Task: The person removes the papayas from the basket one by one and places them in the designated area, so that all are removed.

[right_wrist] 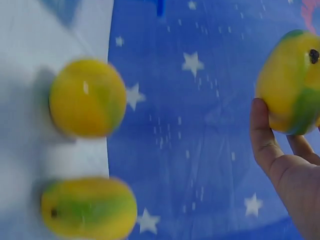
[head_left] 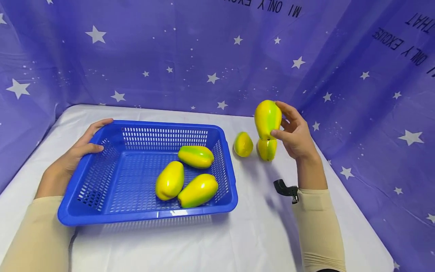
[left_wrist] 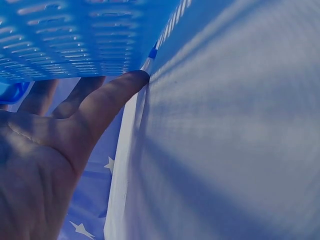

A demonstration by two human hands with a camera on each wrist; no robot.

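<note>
My right hand (head_left: 295, 134) holds a yellow-green papaya (head_left: 267, 118) up off the table, thumb on the near side and fingers behind. In the right wrist view, that papaya (right_wrist: 290, 82) shows a dark spot at one end. Two more papayas, one at left (head_left: 243, 144) and one at right (head_left: 267, 150), are on the table below. My left hand (head_left: 75, 154) grips the left side of a blue plastic basket (head_left: 149, 216), with the thumb over its rim. Inside the basket, three papayas lie toward the right: one behind (head_left: 196, 157), two in front (head_left: 169, 181) (head_left: 198, 191).
A white cloth (head_left: 251, 234) covers the table. Purple curtains with white stars (head_left: 190, 56) hang behind it and at both sides. A black bracket (head_left: 286, 189) is strapped at the right wrist.
</note>
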